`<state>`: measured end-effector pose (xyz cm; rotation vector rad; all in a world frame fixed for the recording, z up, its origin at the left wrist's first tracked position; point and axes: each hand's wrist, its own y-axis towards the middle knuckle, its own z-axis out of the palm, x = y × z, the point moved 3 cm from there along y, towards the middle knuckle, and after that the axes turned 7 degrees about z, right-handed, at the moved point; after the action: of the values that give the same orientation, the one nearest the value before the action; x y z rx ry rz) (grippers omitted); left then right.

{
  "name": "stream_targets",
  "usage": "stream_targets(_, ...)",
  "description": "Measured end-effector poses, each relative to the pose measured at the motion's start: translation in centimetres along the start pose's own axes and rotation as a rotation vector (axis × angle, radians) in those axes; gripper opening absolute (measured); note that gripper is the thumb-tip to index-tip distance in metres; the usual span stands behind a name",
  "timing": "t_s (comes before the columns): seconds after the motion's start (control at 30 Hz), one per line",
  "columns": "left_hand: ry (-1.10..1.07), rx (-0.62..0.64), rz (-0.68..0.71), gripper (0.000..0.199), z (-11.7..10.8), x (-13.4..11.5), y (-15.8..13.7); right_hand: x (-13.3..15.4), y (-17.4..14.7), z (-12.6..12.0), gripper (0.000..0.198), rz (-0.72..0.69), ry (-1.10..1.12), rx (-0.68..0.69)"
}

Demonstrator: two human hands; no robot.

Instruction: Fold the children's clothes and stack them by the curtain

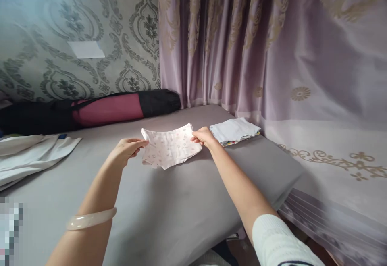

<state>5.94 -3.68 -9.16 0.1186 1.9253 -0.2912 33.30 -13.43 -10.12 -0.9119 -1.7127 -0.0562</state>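
Stretched between my hands is a small pale pink garment (171, 147) with a scattered print, shaped like a pair of shorts. My left hand (128, 150) pinches its left side near the top corner. On the opposite side, my right hand (204, 136) grips the edge between thumb and fingers. The garment is held just above the grey bed sheet (169, 201), its lower edge hanging loose. Just beyond my right hand lies a flat stack of folded cloths (234, 129), white on top with coloured edges below.
A long black and maroon bag (109, 109) lies along the wall at the back. White clothing (33, 153) is spread at the left. Purple curtains (223, 48) hang behind and beside the bed's right edge. A blurred patch covers the lower left corner.
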Motion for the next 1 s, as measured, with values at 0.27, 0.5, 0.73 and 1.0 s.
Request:
stream_targets(0.27,-0.194,0.115,0.123,0.023,9.5,-4.5,0.1,1.1,1.0,-9.3,0.007,-0.030,0.087,-0.186)
stream_targets(0.5,-0.392,0.237,0.157,0.025,17.8,-7.6,0.7,1.4,2.2,-17.2,0.003,-0.087,0.053,-0.357)
stream_targets(0.73,-0.548,0.343,0.087,0.026,26.0,-8.3,1.4,-0.1,5.2,-23.6,0.008,-0.100,-0.061,-0.496)
stream_targets(1.0,-0.558,0.409,0.046,0.026,31.3,-8.1,1.9,-0.8,6.8,-27.5,0.008,-0.006,-0.315,-0.595)
